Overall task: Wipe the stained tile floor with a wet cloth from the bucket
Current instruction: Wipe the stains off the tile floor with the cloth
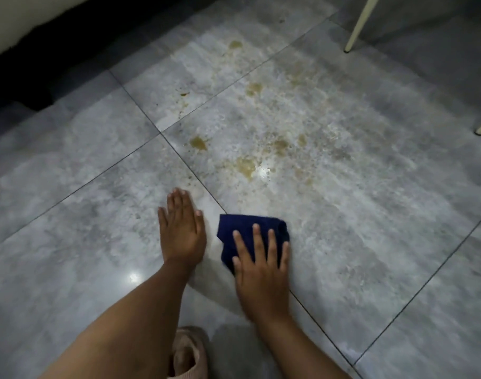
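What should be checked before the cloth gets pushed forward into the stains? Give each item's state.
1. Right hand pressed flat on the dark blue cloth: ok.
2. Left hand braced flat on the tile floor, clear of the cloth: ok.
3. Cloth wet enough: cannot tell.
4. Brown stains wiped away: not ok, they lie ahead of the cloth.
5. Chair legs out of the wiping path: ok.
6. Bucket within reach: cannot tell, none in view.

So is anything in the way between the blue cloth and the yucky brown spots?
No, nothing visible. The right hand presses the blue cloth flat on the floor, and only bare wet tile lies between it and the brown stains. The left hand rests off to the side.
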{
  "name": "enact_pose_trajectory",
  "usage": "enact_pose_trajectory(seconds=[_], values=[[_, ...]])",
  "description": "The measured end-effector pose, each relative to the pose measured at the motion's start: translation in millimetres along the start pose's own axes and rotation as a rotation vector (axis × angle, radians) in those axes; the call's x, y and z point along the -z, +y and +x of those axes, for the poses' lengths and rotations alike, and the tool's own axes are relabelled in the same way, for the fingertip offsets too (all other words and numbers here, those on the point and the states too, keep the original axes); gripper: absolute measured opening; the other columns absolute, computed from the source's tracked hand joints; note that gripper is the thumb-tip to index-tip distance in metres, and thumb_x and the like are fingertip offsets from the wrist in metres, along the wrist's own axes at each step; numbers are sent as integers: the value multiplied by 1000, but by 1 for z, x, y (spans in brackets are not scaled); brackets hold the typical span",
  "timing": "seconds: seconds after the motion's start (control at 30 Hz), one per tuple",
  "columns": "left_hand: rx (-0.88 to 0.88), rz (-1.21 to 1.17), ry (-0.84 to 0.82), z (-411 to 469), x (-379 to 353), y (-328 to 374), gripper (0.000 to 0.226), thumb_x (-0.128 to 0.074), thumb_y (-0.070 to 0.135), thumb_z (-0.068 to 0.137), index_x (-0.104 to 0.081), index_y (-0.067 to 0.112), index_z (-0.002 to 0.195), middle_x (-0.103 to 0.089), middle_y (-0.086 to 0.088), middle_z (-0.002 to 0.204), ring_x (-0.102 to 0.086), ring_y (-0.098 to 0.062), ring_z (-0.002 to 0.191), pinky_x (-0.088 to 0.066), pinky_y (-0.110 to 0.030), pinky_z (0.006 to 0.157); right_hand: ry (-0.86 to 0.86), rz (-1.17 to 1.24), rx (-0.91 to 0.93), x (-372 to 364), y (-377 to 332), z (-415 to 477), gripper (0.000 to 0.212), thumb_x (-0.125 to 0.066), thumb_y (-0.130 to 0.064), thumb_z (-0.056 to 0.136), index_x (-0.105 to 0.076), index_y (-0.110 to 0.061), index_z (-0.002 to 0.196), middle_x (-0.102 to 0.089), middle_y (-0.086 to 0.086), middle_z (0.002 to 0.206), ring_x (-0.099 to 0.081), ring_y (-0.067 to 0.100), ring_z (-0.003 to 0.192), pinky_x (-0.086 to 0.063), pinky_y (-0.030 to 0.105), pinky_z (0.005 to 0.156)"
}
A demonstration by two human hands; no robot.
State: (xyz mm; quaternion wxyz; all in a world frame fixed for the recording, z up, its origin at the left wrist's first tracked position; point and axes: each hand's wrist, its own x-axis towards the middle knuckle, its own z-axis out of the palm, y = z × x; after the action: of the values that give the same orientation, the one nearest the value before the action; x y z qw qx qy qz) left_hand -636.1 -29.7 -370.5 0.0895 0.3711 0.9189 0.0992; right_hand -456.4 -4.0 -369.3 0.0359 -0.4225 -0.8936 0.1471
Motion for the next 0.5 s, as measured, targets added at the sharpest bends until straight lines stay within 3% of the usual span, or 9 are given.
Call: enact_pose_trajectory(seconds=[0.07,0.13,0.2,0.27,0.43,0.5], values=[[-4,-1,6,0,-1,1,62,-7,39,98,-4,12,154,2,-4,161,10,-12,147,16,-32,117,2,-36,38,2,4,39,52,-30,-44,97,-33,-34,147,-31,6,155,-27,35,142,-13,55,113],[-2,-14,0,0,0,1,61,-9,38,98,-4,13,154,4,-3,162,11,-12,147,16,-32,117,19,-48,-65,6,17,68,52,-27,-46,96,-34,-34,147,-31,5,155,-26,34,143,-11,54,115],[-5,-36,-2,0,0,1,60,-9,37,99,-3,14,154,5,-2,162,13,-10,147,14,-33,117,45,8,-212,10,20,63,53,-25,-48,96,-31,-35,148,-30,5,155,-21,33,144,-9,54,116],[-1,-40,2,0,-1,-1,58,-10,35,100,-3,14,154,5,-1,162,13,-10,147,12,-35,119,54,35,-239,11,6,40,53,-29,-46,96,-32,-33,148,-31,7,155,-23,35,143,-8,55,115],[0,22,-5,3,-6,-3,60,-10,33,98,-3,11,154,2,-5,162,11,-14,147,9,-39,119,-78,-28,160,6,-15,68,51,-28,-44,97,-31,-34,147,-29,8,155,-25,36,143,-9,55,114],[-4,-16,3,3,-5,-3,59,-9,34,99,-3,13,154,2,-3,162,12,-12,147,10,-38,119,-130,-53,172,13,-8,115,52,-20,-47,98,-22,-38,149,-18,5,159,-14,33,146,-1,52,117]])
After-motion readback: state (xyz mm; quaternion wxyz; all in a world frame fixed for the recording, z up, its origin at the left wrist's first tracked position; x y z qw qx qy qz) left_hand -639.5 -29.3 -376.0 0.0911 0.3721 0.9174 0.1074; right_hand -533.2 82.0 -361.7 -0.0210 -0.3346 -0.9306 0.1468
